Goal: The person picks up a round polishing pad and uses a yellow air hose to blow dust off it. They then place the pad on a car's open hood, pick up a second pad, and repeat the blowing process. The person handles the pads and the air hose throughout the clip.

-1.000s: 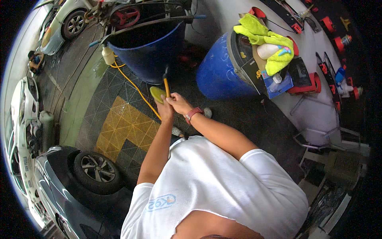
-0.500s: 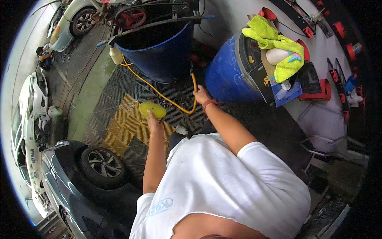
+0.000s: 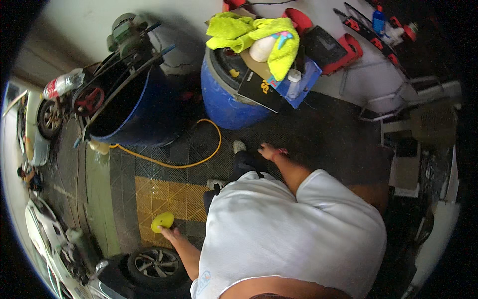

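My left hand (image 3: 172,234) is closed on the edge of a yellow round pad (image 3: 162,222), held out over the yellow floor tiles beside a dark car's wheel (image 3: 157,265). My right hand (image 3: 269,151), a red band at its wrist, hangs low in front of my body. Its fingers are loosely apart and nothing shows in them. An orange hose (image 3: 217,144) lies in a curve on the dark floor grid, away from both hands. One end of it runs in behind a blue barrel.
An open blue tub (image 3: 149,107) carries a motor (image 3: 127,37), a red wheel and a plastic bottle. On a second blue barrel (image 3: 219,94) lie a bright yellow towel (image 3: 281,60), a white bottle and boxes. Metal frames (image 3: 383,102) stand at the right; cars are at the left.
My right hand has let go of the orange hose, which has dropped to the floor. I have turned right, and my left hand with the yellow pad is lower and nearer the wheel.
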`<control>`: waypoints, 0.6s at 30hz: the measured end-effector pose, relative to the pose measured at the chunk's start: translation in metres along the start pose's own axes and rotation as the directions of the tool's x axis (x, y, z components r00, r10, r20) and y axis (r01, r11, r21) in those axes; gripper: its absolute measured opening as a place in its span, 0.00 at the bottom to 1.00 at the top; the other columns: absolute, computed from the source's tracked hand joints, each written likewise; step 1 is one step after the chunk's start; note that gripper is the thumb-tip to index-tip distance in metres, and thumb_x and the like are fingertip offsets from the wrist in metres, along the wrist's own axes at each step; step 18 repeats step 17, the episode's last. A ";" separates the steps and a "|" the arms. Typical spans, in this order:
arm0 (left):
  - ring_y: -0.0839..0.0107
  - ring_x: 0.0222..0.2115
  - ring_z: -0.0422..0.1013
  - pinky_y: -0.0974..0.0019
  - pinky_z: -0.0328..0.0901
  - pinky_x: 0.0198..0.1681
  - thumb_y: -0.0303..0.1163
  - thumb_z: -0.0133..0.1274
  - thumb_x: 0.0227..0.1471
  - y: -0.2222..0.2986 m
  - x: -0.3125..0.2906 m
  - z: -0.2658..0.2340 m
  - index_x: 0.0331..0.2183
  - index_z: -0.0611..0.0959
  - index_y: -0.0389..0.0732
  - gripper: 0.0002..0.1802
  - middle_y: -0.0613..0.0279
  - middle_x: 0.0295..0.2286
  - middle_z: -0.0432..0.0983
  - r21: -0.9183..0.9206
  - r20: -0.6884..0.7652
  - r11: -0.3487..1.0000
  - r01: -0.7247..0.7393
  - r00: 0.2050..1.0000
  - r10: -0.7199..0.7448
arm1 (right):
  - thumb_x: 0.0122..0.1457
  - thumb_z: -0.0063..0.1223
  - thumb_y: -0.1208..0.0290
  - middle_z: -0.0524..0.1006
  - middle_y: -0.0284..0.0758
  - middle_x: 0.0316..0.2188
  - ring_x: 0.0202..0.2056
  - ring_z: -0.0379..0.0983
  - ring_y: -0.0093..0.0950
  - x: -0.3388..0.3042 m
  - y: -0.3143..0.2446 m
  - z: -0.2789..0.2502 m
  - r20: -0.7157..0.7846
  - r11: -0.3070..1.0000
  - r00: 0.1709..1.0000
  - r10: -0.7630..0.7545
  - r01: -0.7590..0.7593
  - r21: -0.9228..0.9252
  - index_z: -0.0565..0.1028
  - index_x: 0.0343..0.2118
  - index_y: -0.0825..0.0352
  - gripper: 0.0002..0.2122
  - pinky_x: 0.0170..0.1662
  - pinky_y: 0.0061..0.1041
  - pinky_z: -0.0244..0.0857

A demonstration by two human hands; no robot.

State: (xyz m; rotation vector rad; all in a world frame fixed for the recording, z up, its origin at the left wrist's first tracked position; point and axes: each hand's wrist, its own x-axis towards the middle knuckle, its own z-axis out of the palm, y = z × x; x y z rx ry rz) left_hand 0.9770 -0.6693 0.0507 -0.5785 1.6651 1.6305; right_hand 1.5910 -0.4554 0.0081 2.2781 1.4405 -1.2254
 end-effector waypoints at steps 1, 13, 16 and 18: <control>0.50 0.56 0.69 0.47 0.69 0.54 0.52 0.47 0.68 0.010 0.007 0.004 0.65 0.65 0.40 0.35 0.47 0.59 0.68 0.044 0.007 0.998 0.045 0.999 -0.045 | 0.66 0.50 0.53 0.64 0.51 0.67 0.69 0.58 0.45 -0.014 0.037 0.003 0.009 0.993 0.993 0.119 -0.118 -0.015 0.66 0.65 0.71 0.31 0.71 0.39 0.52; 0.55 0.35 0.78 0.52 0.76 0.36 0.31 0.69 0.44 0.030 0.059 0.077 0.44 0.78 0.25 0.28 0.46 0.41 0.80 0.424 -0.340 0.841 -0.336 0.802 0.492 | 0.67 0.56 0.63 0.78 0.36 0.40 0.40 0.73 0.33 -0.108 0.196 -0.049 -0.554 0.819 0.724 0.412 -0.028 0.573 0.75 0.43 0.66 0.11 0.50 0.34 0.69; 0.51 0.39 0.78 0.48 0.76 0.39 0.31 0.68 0.46 0.022 0.019 0.062 0.47 0.77 0.25 0.29 0.41 0.43 0.79 0.459 -0.371 0.844 -0.276 0.804 0.465 | 0.66 0.57 0.69 0.79 0.35 0.39 0.41 0.76 0.31 -0.075 0.168 -0.133 -0.790 0.826 0.563 0.244 0.306 0.474 0.75 0.46 0.67 0.09 0.49 0.33 0.71; 0.51 0.39 0.78 0.48 0.76 0.39 0.31 0.68 0.46 0.036 -0.007 0.044 0.47 0.77 0.25 0.29 0.41 0.43 0.79 0.457 -0.371 0.841 -0.289 0.798 0.476 | 0.66 0.57 0.71 0.79 0.35 0.40 0.42 0.76 0.30 -0.066 0.155 -0.167 -0.815 0.826 0.538 0.213 0.346 0.444 0.75 0.49 0.67 0.11 0.50 0.32 0.71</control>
